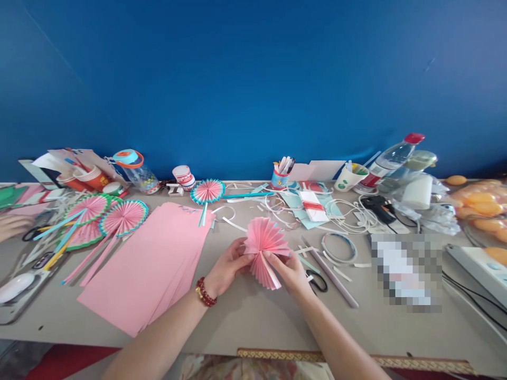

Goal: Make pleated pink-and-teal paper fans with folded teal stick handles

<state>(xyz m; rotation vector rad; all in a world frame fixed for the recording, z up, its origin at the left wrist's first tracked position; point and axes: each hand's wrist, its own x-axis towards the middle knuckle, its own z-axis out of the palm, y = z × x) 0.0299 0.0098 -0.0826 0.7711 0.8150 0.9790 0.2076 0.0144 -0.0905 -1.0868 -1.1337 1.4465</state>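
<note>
Left hand (pixel 230 264) and right hand (pixel 291 270) pinch a pink fan (pixel 268 238) near its centre; uneven thumb pressure could crease it or let it spring open.

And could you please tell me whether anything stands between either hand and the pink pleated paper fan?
Nothing visible does: the left hand and the right hand both hold the pink pleated paper fan directly. The black looped handle lies to the right, outside their grip.
</note>
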